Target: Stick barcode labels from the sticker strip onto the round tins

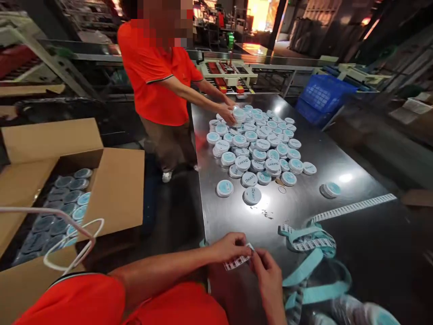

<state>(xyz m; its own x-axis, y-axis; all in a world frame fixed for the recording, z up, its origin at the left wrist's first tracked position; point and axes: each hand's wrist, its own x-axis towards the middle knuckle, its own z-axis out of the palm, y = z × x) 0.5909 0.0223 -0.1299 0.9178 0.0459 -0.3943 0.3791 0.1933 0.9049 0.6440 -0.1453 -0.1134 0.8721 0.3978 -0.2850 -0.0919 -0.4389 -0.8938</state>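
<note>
My left hand (229, 247) and my right hand (267, 276) pinch a short strip of barcode labels (237, 260) between them, above the near edge of a steel table (233, 216). To their right lies a tangle of pale-blue and white label tape (313, 239), with one white length running off towards the far right. A large pile of round white tins with pale-blue lids (252, 144) covers the table's middle, well beyond my hands. One lone tin (330, 190) sits apart on the right.
A co-worker in a red-orange shirt (157, 76) stands across the table, both hands on a stack of tins. At left, an open cardboard box (57, 198) holds wrapped tins, with a white plastic loop (72, 239) over it. A blue plastic crate (321, 99) stands beyond the table.
</note>
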